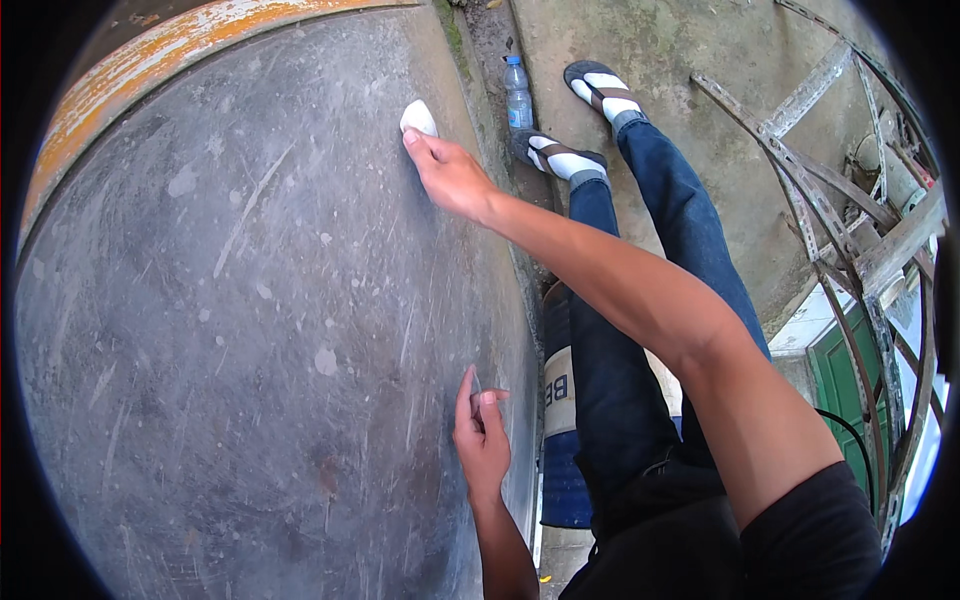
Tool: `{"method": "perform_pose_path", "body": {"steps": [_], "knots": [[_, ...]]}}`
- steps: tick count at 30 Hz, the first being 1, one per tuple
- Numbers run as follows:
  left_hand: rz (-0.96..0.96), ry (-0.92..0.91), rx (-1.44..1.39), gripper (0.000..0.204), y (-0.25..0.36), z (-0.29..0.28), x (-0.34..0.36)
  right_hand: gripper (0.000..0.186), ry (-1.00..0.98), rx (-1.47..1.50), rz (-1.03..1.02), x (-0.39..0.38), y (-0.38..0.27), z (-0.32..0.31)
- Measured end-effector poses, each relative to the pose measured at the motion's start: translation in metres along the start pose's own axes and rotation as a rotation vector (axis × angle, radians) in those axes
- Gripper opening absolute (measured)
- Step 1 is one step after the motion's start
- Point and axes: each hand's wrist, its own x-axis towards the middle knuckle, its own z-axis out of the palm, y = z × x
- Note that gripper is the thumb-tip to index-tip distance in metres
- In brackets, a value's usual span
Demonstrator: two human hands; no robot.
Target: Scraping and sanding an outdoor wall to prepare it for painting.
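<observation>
My right hand [443, 175] is closed on a small, flat white piece [420, 115] at the upper right part of a grey board [200, 330] marked with pale scratches and specks. My forearm crosses from the lower right to reach it. Lower down, my left hand [481, 430] hovers by or rests against the board's right portion, fingers apart and curved, with nothing visible in them; whether it touches the surface I cannot tell.
A worn orange edge [150, 42] borders the board. A plastic bottle [518, 95] stands near my sandalled foot [560, 160] on concrete [680, 40]. A blue barrel [563, 480] is beside my legs. Weathered metal frames [815, 200] and a green panel [840, 380] are at right.
</observation>
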Motion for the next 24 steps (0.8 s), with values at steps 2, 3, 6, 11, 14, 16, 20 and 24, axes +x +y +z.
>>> {"method": "perform_pose_path", "body": {"steps": [2, 3, 6, 11, 14, 16, 20, 24], "knots": [[-0.045, 0.047, 0.028, 0.045, -0.007, -0.013, -0.004, 0.059, -0.227, 0.036, 0.257, -0.043, -0.014, 0.007], [-0.046, 0.047, 0.027, 0.045, -0.006, -0.013, -0.006, 0.059, -0.260, 0.076, 0.233, -0.055, -0.017, 0.007], [0.001, 0.007, 0.043, 0.045, 0.001, -0.003, 0.001, 0.057, -0.081, 0.048, -0.033, -0.022, 0.005, 0.005], [-0.030, 0.027, 0.011, 0.045, 0.003, -0.004, -0.004, 0.053, -0.204, 0.020, 0.387, 0.059, -0.014, -0.012], [-0.052, 0.039, 0.014, 0.045, -0.005, -0.010, -0.005, 0.060, -0.193, 0.083, 0.199, 0.013, -0.005, 0.001], [-0.045, 0.038, 0.021, 0.045, 0.000, -0.008, -0.005, 0.056, -0.181, 0.056, 0.126, -0.018, 0.007, 0.007], [-0.033, 0.020, -0.001, 0.045, -0.002, -0.005, -0.002, 0.054, -0.099, 0.030, 0.145, 0.017, 0.001, 0.010], [-0.072, 0.018, -0.015, 0.045, -0.001, -0.004, -0.003, 0.051, -0.126, 0.165, 0.280, 0.088, -0.007, -0.005]]}}
